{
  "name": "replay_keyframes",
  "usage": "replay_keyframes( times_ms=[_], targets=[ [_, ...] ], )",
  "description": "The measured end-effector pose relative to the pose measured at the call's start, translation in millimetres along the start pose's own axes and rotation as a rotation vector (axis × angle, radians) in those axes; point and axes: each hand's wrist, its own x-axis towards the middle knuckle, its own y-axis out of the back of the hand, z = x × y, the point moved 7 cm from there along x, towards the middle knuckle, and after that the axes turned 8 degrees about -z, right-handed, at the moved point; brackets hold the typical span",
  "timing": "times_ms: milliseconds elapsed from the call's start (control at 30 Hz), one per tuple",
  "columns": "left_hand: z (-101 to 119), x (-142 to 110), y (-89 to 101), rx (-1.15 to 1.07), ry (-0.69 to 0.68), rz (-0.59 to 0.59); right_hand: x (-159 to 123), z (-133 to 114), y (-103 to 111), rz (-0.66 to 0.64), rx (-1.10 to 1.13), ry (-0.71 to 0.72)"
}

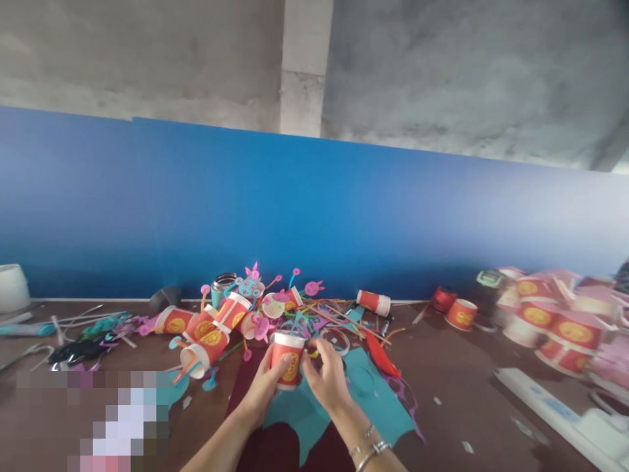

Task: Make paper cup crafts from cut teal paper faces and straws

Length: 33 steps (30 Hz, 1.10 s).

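My left hand (263, 387) is wrapped round an upright red paper cup (287, 359) with a white rim and a yellow emblem. My right hand (327, 377) touches the cup's right side with pinched fingers; something small and yellow shows at its fingertips. Both hands hover over a teal felt sheet (339, 410) lying on a dark red sheet on the brown table (457, 393). Just behind the cup lies a heap of similar red cups (206, 328), straws and pink and blue cut-out shapes (275, 305).
A blue panel (314, 210) backs the table. More red cups are stacked at the right (555, 321). One cup lies on its side (373, 301). A white power strip (555, 413) sits at the front right. Scissors and tools lie at the left (73, 351). A white container (12, 287) stands far left.
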Motion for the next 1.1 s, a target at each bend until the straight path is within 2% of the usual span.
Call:
replay_keyframes(
  times_ms=[200,367,533,700,800,867,933,1100],
  targets=[
    [-1.1,3.1,6.8,0.076,-0.028,0.036,-0.5,11.3,-2.4,0.02,0.101,-0.118],
    [-11.4,6.2,20.8,-0.116,0.075,0.056,0.7,49.7,2.6,0.113,0.368,-0.431],
    [-8.0,2.0,24.4,-0.235,0.151,0.065,6.7,90.3,48.6,0.153,0.268,-0.531],
    [-10.9,1.2,20.0,-0.278,0.184,0.042,7.5,124.0,99.5,0.132,-0.067,-0.618],
    [-17.1,1.1,21.9,-0.276,0.211,0.059,7.2,133.5,113.3,0.127,-0.245,-0.647],
    [-19.8,1.3,24.0,-0.261,0.217,0.074,9.0,131.8,112.1,0.113,-0.318,-0.621],
    [-20.9,1.7,25.4,-0.247,0.214,0.085,12.7,122.3,100.6,0.078,-0.351,-0.546],
    [-20.4,1.8,30.1,-0.254,0.201,0.154,20.3,79.9,35.8,-0.183,-0.275,-0.26]
  ],
)
